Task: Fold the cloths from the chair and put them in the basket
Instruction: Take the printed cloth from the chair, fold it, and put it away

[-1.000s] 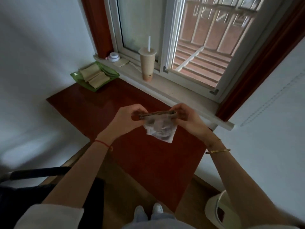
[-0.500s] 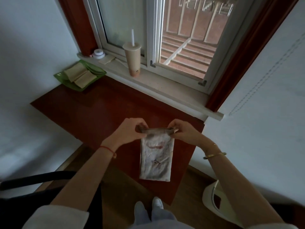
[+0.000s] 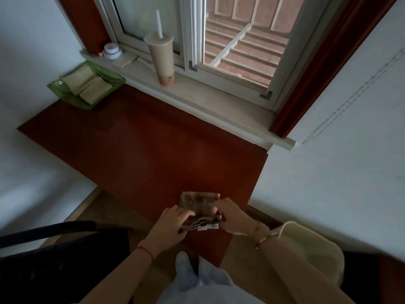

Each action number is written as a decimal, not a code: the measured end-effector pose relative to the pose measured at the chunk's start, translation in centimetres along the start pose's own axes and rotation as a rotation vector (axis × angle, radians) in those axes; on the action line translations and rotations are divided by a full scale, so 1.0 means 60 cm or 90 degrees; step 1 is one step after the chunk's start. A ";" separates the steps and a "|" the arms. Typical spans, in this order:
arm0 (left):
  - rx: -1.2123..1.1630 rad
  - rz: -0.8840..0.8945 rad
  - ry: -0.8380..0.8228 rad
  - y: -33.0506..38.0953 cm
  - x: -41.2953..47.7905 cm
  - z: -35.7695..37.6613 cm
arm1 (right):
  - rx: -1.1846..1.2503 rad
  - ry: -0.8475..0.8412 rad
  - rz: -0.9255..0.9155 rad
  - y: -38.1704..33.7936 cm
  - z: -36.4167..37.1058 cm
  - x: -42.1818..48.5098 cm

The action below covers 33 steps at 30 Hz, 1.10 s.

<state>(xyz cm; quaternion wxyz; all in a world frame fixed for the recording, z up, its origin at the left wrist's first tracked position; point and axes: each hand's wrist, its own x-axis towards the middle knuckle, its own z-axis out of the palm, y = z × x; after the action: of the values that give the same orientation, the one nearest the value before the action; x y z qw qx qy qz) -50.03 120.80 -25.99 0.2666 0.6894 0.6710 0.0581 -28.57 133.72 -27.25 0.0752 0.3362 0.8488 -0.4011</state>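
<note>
A small patterned cloth [image 3: 198,204] lies on the near end of the red table [image 3: 142,150], its near edge doubled into layers. My left hand [image 3: 173,222] grips the cloth's near left side. My right hand [image 3: 230,216] holds its right side, fingers over the top. A green basket [image 3: 57,88] stands at the table's far left corner with two folded beige cloths [image 3: 87,86] in it. The dark chair [image 3: 54,249] is at the lower left; its seat shows no cloth that I can make out.
A tall cup with a straw [image 3: 162,60] and a small white jar [image 3: 111,50] stand on the window sill [image 3: 208,99]. A cream plastic bin [image 3: 311,253] sits on the floor at the right. White walls close in on both sides.
The cloth hung by its top edge between both hands half a second ago. It has come down onto the table near me, and its near end is now folded over.
</note>
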 end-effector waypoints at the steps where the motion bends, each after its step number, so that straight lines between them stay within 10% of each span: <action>1: 0.006 0.001 -0.024 -0.003 -0.007 0.010 | -0.015 -0.014 0.009 0.005 0.010 -0.008; 9: -0.097 -0.156 0.182 -0.006 0.021 -0.002 | 0.000 0.264 0.087 0.000 -0.011 0.019; 21: -0.343 -0.389 0.044 -0.019 0.098 -0.005 | 0.071 0.187 0.262 -0.042 0.009 0.050; 33: -0.420 -0.068 -0.032 0.106 0.078 -0.042 | 0.473 0.454 0.305 -0.029 -0.002 -0.166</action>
<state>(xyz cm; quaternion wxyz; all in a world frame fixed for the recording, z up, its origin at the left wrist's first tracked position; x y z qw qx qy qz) -45.00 126.27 -22.28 0.4942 0.5311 0.6447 0.2410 -22.05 127.92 -22.10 -0.2504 0.6378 0.5236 -0.5063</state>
